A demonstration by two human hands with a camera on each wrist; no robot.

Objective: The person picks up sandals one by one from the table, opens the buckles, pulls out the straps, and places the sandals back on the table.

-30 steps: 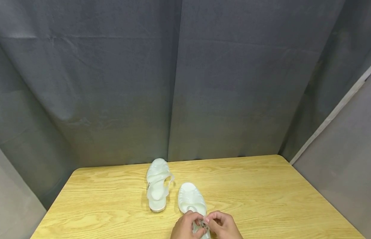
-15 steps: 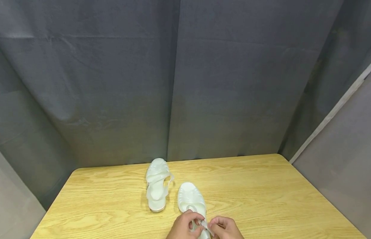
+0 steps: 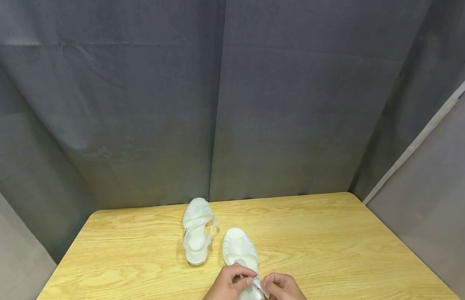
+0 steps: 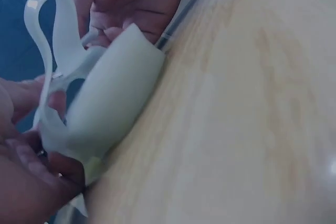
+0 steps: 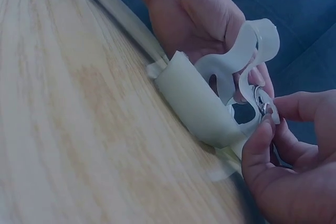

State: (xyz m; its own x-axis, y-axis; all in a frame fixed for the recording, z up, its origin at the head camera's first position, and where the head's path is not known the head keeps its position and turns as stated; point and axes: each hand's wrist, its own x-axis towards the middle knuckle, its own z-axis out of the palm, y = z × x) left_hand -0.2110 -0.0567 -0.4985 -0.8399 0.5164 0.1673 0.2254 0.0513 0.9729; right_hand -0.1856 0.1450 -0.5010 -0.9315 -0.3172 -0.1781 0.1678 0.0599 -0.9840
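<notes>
A translucent white jelly sandal (image 3: 239, 248) lies at the table's near edge, toe pointing away. My left hand (image 3: 227, 284) grips its ankle strap close to the metal buckle (image 5: 260, 98), from the left side. On the right, my right hand (image 3: 282, 287) pinches the strap end beside that buckle, thumb against fingertips. The back strap (image 5: 266, 40) loops up above the heel (image 5: 194, 100) in the right wrist view. Fingers partly cover the buckle, so whether the strap runs through it I cannot tell.
A matching sandal (image 3: 196, 233) rests farther back and to the left, its strap sticking out to the right. The wooden table (image 3: 329, 241) ends at a grey curtain (image 3: 284, 125) behind and grey panels at the sides.
My right hand has drawn the strap end slightly right and down, away from the buckle. My left hand has shifted a little left, still holding the strap. Both sandals stay in place.
</notes>
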